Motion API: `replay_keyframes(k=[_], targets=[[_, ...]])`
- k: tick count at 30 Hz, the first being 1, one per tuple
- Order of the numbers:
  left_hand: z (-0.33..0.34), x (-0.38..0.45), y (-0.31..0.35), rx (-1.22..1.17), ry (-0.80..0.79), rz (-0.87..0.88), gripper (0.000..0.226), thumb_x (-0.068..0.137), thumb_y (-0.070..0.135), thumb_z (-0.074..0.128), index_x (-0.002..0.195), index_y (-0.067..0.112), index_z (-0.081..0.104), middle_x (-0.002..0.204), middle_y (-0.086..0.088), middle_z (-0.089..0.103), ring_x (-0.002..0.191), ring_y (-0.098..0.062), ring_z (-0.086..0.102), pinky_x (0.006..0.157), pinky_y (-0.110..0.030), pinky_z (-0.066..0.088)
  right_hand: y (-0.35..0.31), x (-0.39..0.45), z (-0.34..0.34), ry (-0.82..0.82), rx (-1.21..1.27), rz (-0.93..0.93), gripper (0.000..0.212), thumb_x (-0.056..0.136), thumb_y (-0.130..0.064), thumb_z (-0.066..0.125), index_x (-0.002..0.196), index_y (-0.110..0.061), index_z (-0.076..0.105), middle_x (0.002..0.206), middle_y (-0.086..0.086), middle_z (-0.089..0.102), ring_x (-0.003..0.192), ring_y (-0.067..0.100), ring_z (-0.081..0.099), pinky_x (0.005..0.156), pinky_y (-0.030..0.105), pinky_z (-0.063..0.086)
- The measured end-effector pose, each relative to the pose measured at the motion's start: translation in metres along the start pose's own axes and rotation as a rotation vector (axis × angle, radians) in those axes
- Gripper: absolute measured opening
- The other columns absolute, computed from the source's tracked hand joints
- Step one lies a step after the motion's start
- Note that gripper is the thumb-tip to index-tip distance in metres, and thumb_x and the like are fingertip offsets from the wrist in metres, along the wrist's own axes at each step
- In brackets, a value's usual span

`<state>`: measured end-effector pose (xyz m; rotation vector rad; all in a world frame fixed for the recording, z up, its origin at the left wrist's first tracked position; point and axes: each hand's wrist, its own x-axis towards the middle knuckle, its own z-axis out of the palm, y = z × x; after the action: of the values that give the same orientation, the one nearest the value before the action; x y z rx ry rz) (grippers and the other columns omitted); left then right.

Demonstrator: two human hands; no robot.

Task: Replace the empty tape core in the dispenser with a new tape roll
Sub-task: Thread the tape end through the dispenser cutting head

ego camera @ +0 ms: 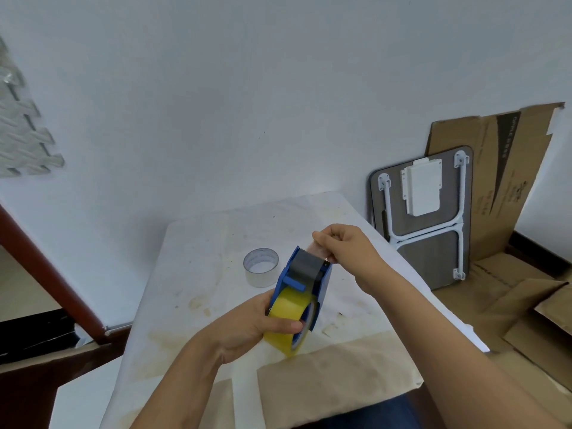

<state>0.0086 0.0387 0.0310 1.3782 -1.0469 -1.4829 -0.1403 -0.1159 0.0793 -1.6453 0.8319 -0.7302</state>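
A blue tape dispenser (323,281) with a grey front flap is held up above the table. A yellow tape roll (288,308) sits in it. My left hand (263,323) grips the roll and the dispenser's lower end from the left. My right hand (346,246) pinches the loose tape end (320,250) drawn out over the dispenser's toothed top. The empty tape core (261,267), a pale ring, stands on the table just left of the dispenser.
The white, stained table (201,274) has brown paper (334,370) over its near edge. A folded lap table (424,218) and flattened cardboard (501,181) lean on the wall at right. A brown door frame (46,267) is at left.
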Motion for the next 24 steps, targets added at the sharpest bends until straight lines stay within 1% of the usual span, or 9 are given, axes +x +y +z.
replay_keyframes(k=[4, 6, 9, 11, 14, 16, 18, 22, 24], targets=[[-0.001, -0.001, -0.001, -0.01, 0.007, 0.026, 0.052, 0.083, 0.007, 0.076, 0.132, 0.017, 0.061, 0.128, -0.012, 0.068, 0.11, -0.022, 0.066, 0.096, -0.036, 0.052, 0.0, 0.0, -0.005, -0.094, 0.124, 0.152, 0.022, 0.094, -0.023, 0.062, 0.076, -0.011, 0.065, 0.065, -0.003, 0.064, 0.053, 0.003, 0.054, 0.055, 0.014, 0.047], [-0.001, -0.004, 0.001, -0.033, 0.003, 0.038, 0.052, 0.082, 0.006, 0.075, 0.131, 0.015, 0.061, 0.127, -0.012, 0.068, 0.11, -0.023, 0.066, 0.097, -0.037, 0.052, 0.003, 0.0, -0.005, -0.11, 0.204, 0.225, 0.021, 0.093, -0.021, 0.064, 0.075, -0.01, 0.065, 0.067, -0.001, 0.063, 0.059, 0.008, 0.055, 0.06, 0.016, 0.05], [0.001, -0.008, 0.003, -0.062, -0.018, 0.064, 0.05, 0.081, 0.005, 0.073, 0.129, 0.013, 0.061, 0.114, -0.005, 0.073, 0.102, -0.018, 0.068, 0.09, -0.033, 0.054, 0.008, 0.0, -0.002, -0.117, 0.303, 0.27, 0.019, 0.092, -0.019, 0.065, 0.075, -0.009, 0.065, 0.07, 0.002, 0.061, 0.067, 0.013, 0.056, 0.065, 0.02, 0.053], [0.003, -0.01, 0.005, -0.092, -0.018, 0.084, 0.045, 0.08, 0.002, 0.068, 0.123, 0.013, 0.061, 0.101, 0.001, 0.076, 0.09, -0.013, 0.071, 0.082, -0.027, 0.056, 0.008, -0.002, 0.002, -0.123, 0.349, 0.294, 0.015, 0.092, -0.018, 0.064, 0.088, -0.004, 0.069, 0.078, 0.006, 0.063, 0.072, 0.015, 0.058, 0.066, 0.022, 0.055], [0.004, -0.014, 0.006, -0.148, -0.016, 0.12, 0.039, 0.079, 0.0, 0.067, 0.116, 0.011, 0.063, 0.094, 0.003, 0.077, 0.084, -0.011, 0.072, 0.077, -0.025, 0.057, 0.009, -0.006, 0.011, -0.104, 0.423, 0.343, 0.028, 0.092, -0.021, 0.064, 0.11, 0.0, 0.071, 0.098, 0.012, 0.069, 0.085, 0.02, 0.063, 0.076, 0.031, 0.057], [0.002, -0.016, 0.005, -0.184, -0.03, 0.146, 0.04, 0.075, 0.004, 0.073, 0.114, 0.012, 0.066, 0.095, 0.0, 0.078, 0.086, -0.013, 0.073, 0.078, -0.027, 0.058, 0.011, -0.008, 0.017, -0.125, 0.473, 0.375, 0.033, 0.091, -0.023, 0.063, 0.114, 0.0, 0.07, 0.113, 0.017, 0.071, 0.099, 0.027, 0.066, 0.093, 0.041, 0.055], [-0.001, -0.016, 0.003, -0.201, -0.038, 0.152, 0.043, 0.071, 0.009, 0.075, 0.114, 0.011, 0.067, 0.097, -0.004, 0.077, 0.088, -0.016, 0.072, 0.08, -0.03, 0.058, 0.013, -0.012, 0.02, -0.179, 0.551, 0.41, 0.032, 0.093, -0.022, 0.058, 0.114, -0.001, 0.069, 0.117, 0.019, 0.069, 0.105, 0.033, 0.063, 0.104, 0.048, 0.047], [-0.004, -0.014, -0.003, -0.237, -0.027, 0.141, 0.047, 0.07, 0.009, 0.076, 0.116, 0.007, 0.068, 0.101, -0.01, 0.073, 0.085, -0.02, 0.07, 0.079, -0.032, 0.058, 0.018, -0.02, 0.021, -0.257, 0.688, 0.465, 0.027, 0.097, -0.019, 0.048, 0.102, -0.004, 0.07, 0.097, 0.016, 0.071, 0.087, 0.03, 0.064, 0.086, 0.043, 0.051], [-0.004, -0.015, -0.005, -0.282, -0.019, 0.139, 0.041, 0.065, 0.011, 0.079, 0.106, 0.009, 0.073, 0.091, -0.008, 0.073, 0.077, -0.019, 0.069, 0.073, -0.03, 0.059, 0.02, -0.022, 0.021, -0.279, 0.72, 0.496, 0.03, 0.097, -0.021, 0.048, 0.108, -0.002, 0.069, 0.101, 0.017, 0.07, 0.089, 0.03, 0.062, 0.084, 0.042, 0.05]])
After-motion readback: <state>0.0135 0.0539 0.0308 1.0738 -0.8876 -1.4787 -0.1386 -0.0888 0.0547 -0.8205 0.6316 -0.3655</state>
